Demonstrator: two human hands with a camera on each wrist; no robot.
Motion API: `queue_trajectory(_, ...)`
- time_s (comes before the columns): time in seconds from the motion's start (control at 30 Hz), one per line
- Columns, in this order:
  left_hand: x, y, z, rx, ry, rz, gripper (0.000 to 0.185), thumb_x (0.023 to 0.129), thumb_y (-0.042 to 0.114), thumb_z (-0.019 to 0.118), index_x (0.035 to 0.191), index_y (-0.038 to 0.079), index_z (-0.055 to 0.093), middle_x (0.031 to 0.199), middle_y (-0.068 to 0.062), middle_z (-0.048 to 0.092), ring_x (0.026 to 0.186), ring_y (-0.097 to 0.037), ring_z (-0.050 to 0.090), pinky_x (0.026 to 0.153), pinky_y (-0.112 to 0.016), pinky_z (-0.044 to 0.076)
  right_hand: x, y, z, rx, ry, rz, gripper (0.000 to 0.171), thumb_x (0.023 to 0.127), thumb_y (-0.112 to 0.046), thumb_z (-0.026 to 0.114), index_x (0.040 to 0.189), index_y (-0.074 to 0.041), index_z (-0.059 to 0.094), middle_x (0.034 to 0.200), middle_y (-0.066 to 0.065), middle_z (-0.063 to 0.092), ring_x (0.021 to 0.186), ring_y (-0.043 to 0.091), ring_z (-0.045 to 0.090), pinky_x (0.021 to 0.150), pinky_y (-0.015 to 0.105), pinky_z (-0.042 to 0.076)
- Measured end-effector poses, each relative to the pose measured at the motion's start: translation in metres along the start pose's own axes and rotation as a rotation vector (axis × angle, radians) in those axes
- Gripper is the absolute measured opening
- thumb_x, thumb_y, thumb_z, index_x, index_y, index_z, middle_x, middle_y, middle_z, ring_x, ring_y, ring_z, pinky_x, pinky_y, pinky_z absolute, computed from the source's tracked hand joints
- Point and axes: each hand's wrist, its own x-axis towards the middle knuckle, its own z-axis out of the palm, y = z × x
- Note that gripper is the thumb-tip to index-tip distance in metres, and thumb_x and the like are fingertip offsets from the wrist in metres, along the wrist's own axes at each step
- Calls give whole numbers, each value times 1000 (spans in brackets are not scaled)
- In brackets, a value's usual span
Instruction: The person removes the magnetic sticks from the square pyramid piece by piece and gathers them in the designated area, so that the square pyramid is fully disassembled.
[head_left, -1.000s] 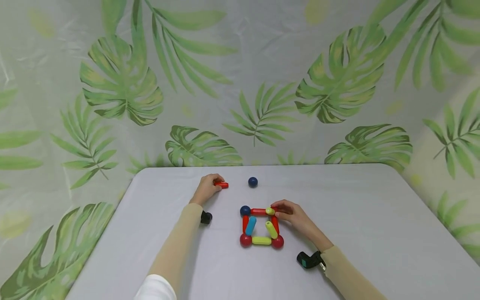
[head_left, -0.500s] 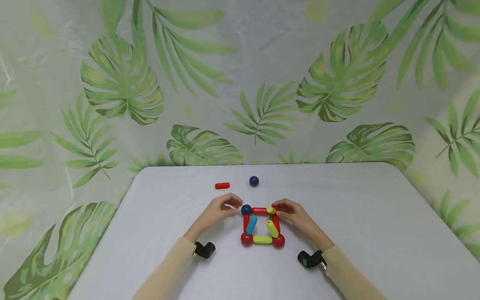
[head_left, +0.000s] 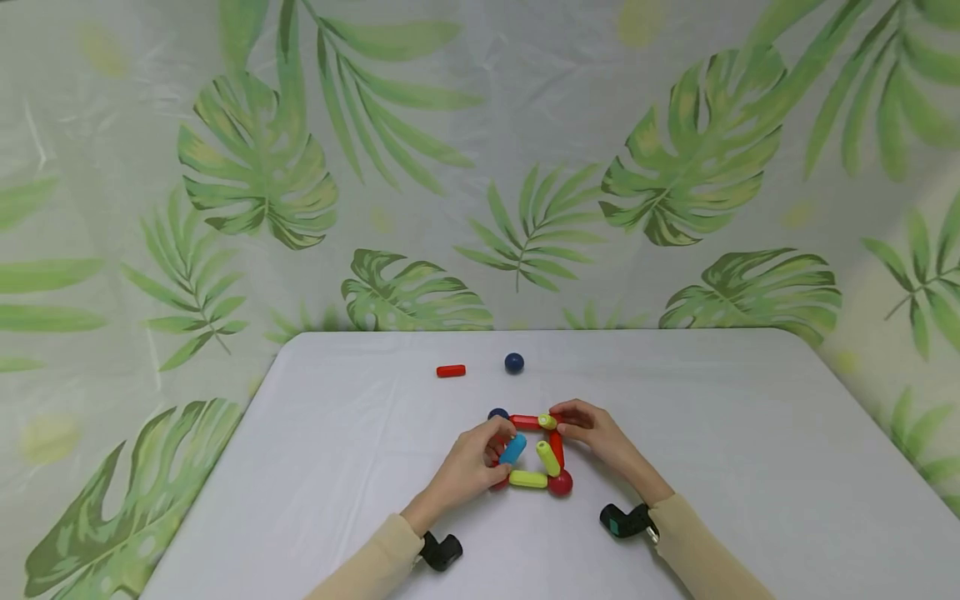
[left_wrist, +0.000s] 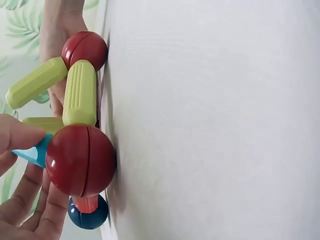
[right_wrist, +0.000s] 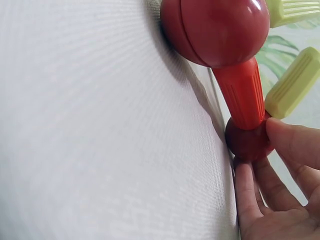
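The toy square of sticks and balls (head_left: 530, 450) sat in the middle of the tabletop (head_left: 315, 467). The left hand (head_left: 474, 462) pinched the blue stick (head_left: 513, 448), and the right hand (head_left: 596, 433) held the far right corner. It looked like a building step; next, the blue stick likely needed setting in place. No writing showed.
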Motion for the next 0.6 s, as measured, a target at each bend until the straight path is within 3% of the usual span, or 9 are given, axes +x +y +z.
queue_trajectory(0.2,1,-1,2,-46,37,-3,37,83,-3,67,114,14,57,102,2,60,82,-11,55,75,-24,51,-1,0,0,-30,9,-4,28,95,-12,60,121,-2,59,120,13,59,113,32,54,97,43,44)
queue_trajectory(0.3,2,-4,-5,-55,56,-2,33,85,-2,65,116,11,61,103,0,62,87,-14,57,78,-25,52,-1,0,-1,-27,11,6,28,94,-12,60,122,-3,59,120,13,59,113,31,54,97,42,44)
queue_trajectory(0.43,12,-18,-32,-20,140,-29,27,84,-5,67,110,4,66,102,-5,66,88,-19,61,80,-29,53,-1,0,-1,-10,4,10,29,94,-12,60,122,-4,60,121,12,59,114,30,52,99,44,42)
queue_trajectory(0.5,21,-31,-49,38,196,-65,24,82,-6,68,104,3,68,99,-7,67,86,-20,62,78,-30,53,-1,0,0,-4,2,7,29,95,-12,60,123,-4,59,121,13,58,114,30,52,99,45,41)
queue_trajectory(0.6,36,-48,-70,140,224,-147,17,82,-5,69,96,4,68,94,-7,66,82,-20,61,78,-32,52,0,0,1,3,2,12,29,94,-11,60,122,-3,59,121,13,58,115,30,52,100,46,41)
